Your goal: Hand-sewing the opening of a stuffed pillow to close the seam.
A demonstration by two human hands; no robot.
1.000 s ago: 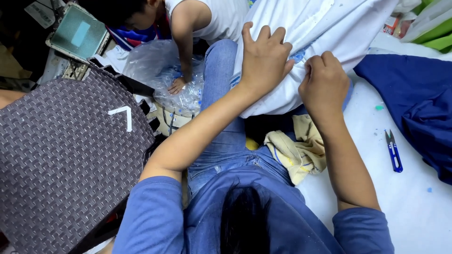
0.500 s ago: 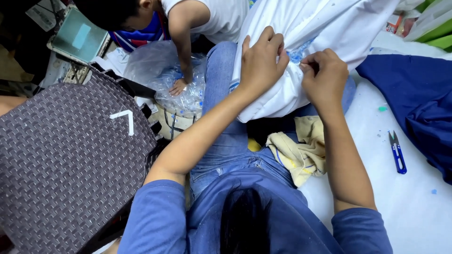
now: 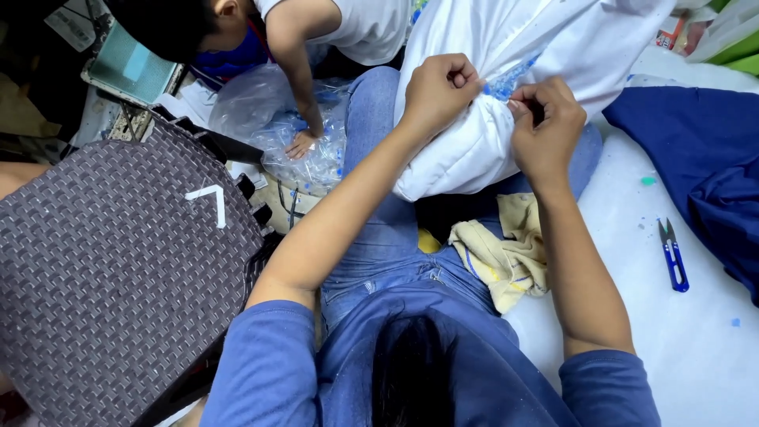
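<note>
A white garment (image 3: 530, 55) with blue specks lies bunched over my knee. My left hand (image 3: 436, 93) is closed on a fold of it. My right hand (image 3: 545, 126) pinches the same cloth just to the right, at a blue patch between the two hands. Both hands sit close together, nearly touching. My legs in blue jeans (image 3: 379, 229) run under the garment.
A yellowish rag (image 3: 506, 253) lies in my lap. Blue thread snips (image 3: 672, 257) rest on the white surface at right, beside a dark blue cloth (image 3: 704, 166). Another person's arm (image 3: 304, 87) reaches into clear plastic bags (image 3: 269, 119). A dark woven mat (image 3: 111, 277) fills the left.
Both hands went from flat on the white garment to closed fists pinching the cloth, and drew closer together at the blue patch.
</note>
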